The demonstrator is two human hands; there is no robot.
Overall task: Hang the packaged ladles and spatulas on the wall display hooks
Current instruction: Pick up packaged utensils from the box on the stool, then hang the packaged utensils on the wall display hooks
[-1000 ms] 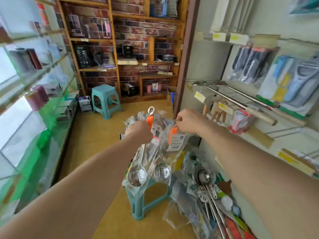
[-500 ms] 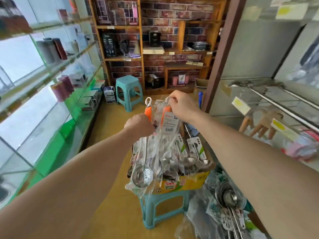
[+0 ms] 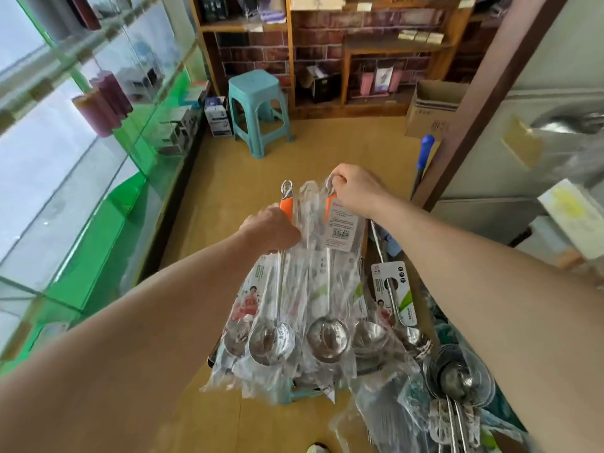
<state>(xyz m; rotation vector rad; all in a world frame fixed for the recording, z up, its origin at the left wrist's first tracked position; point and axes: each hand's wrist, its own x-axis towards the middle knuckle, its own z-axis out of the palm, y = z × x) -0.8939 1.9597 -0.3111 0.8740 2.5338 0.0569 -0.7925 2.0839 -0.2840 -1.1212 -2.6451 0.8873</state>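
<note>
Ladles [image 3: 322, 289] gripped by left hand [image 3: 271, 228], right hand [image 3: 354, 191].

A single wide-angle camera sits on the person's head, facing forward and tilted steeply down. Both bare forearms enter from the bottom corners and meet near mid-frame. There the left hand [image 3: 271, 232] and right hand [image 3: 354, 191] are close to the lens, holding clear-wrapped steel ladles with orange handles [image 3: 294, 305]. The yellow-brown floor [image 3: 327, 145] fills the centre. Farther off stand a turquoise plastic stool [image 3: 256, 109] and brown wooden shelves [image 3: 392, 45]. Green-edged glass shelving [image 3: 137, 148] bows along the left edge, and a pale wall panel [image 3: 555, 44] rises at the right.
</note>
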